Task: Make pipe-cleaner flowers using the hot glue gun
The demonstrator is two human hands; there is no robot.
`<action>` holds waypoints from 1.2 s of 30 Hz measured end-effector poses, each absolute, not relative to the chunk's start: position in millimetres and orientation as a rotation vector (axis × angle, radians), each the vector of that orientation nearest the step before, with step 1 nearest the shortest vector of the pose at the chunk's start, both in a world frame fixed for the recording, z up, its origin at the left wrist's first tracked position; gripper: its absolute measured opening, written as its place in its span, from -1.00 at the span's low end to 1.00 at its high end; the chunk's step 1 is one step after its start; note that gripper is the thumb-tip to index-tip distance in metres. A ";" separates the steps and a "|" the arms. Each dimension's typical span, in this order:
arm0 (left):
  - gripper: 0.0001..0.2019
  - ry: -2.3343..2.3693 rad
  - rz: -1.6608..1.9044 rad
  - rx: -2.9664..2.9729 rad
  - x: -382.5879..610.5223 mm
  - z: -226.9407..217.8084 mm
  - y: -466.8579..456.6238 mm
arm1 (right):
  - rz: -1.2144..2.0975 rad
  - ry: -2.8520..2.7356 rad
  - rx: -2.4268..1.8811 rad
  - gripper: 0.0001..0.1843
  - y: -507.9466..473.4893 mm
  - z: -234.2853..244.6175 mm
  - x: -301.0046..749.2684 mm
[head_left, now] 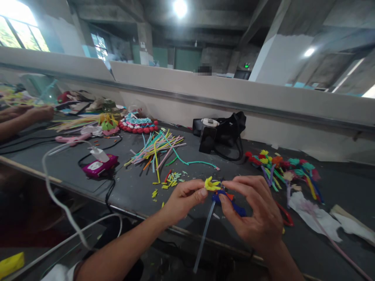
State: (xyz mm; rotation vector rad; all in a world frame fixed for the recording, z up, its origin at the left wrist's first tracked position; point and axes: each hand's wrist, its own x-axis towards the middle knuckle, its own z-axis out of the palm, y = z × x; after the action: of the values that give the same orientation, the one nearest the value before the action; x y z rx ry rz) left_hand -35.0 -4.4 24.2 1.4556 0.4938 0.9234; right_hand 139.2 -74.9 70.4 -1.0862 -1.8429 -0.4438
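My left hand [183, 201] pinches a small yellow pipe-cleaner flower [211, 184] between thumb and fingers. My right hand [254, 212] is closed beside it, fingertips on the same flower, and a blue-handled tool [231, 205] with a red part lies under its fingers. A pale glue stick [203, 236] slants down from below the hands past the table edge. Both hands hover over the dark table [131, 187] near its front edge.
Loose coloured pipe cleaners [158, 150] and cut bits lie mid-table. Finished flowers [281, 168] lie at right, with white paper [313, 214]. A black bag [225, 130], a magenta device [99, 166], a pink glue gun [73, 138] and white cables sit around. Another person's hands [26, 115] work at far left.
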 end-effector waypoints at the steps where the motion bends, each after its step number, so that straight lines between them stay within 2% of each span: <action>1: -0.66 0.493 0.919 1.444 -35.4 24.3 -4.5 | -0.444 -1.837 -1.077 -0.62 -74.9 70.0 138.7; 5: -0.60 0.479 0.907 1.384 -36.9 25.1 -4.4 | -0.453 -1.765 -1.047 -0.63 -73.3 67.0 138.7; 8: -0.59 0.462 0.900 1.357 -38.5 27.1 -3.2 | -0.434 -1.703 -1.091 -0.71 -68.5 62.8 139.0; 14: -0.68 0.501 0.988 1.302 -45.7 35.9 3.9 | -0.221 -1.699 -1.272 -0.93 -46.0 41.4 134.8; 18: -0.77 0.519 1.062 1.251 -53.3 41.7 9.1 | -0.061 -1.864 -1.421 -0.90 -27.7 17.9 128.6; 24: -0.81 0.496 1.111 1.125 -62.7 42.3 14.6 | 0.010 -2.086 -1.438 -0.88 -13.6 -8.6 108.6; 36: -0.81 0.426 1.067 0.975 -79.1 43.4 24.6 | 0.023 -2.341 -1.410 -0.81 -21.6 -23.6 58.9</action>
State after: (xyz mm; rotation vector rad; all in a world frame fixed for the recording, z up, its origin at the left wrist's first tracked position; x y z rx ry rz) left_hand -79.1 24.6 43.4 0.9751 0.4263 1.0667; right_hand 58.9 -21.6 -23.6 -1.4103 -2.3406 0.0233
